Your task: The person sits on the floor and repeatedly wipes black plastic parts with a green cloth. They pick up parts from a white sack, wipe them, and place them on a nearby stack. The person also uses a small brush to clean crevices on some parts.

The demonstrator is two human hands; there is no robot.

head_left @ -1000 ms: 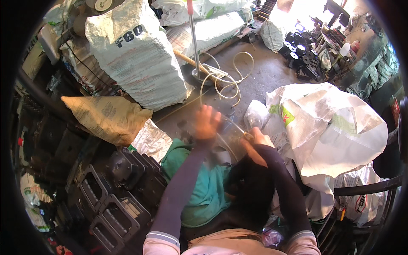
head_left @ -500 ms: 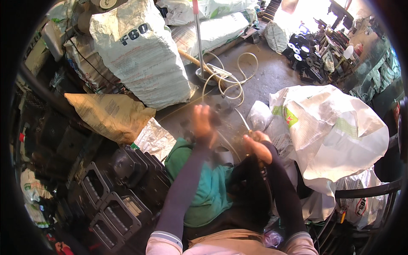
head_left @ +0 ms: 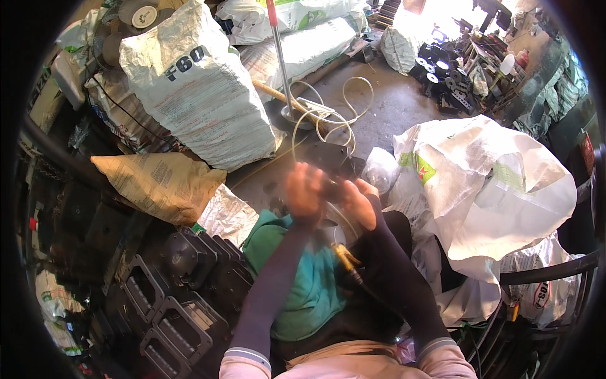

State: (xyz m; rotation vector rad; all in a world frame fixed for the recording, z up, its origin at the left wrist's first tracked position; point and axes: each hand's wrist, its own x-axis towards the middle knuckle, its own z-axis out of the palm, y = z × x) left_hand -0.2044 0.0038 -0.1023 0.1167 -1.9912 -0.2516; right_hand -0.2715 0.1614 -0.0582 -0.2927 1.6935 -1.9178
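Observation:
My left hand (head_left: 304, 189) and my right hand (head_left: 360, 203) are close together in front of my lap. Their fingers are curled around a black part (head_left: 328, 158), blurred at its near side, so its exact shape is hard to make out. Below my right wrist, a yellow air blow gun (head_left: 344, 258) rests over my lap, out of both hands. Green cloth (head_left: 303, 284) covers my left thigh. Partly hidden between my forearms is a pale round object (head_left: 331, 234).
Black castings (head_left: 183, 303) are stacked at my left. A white sack (head_left: 486, 196) bulges at right. Ahead lie a coiled pale hose (head_left: 347, 120), a long-handled tool (head_left: 279, 57) and a large filled sack (head_left: 189, 88). A heap of black parts (head_left: 442, 72) lies at far right.
My right hand has let go of the yellow blow gun and moved left and up to the black part beside my left hand. The blow gun now lies across my lap.

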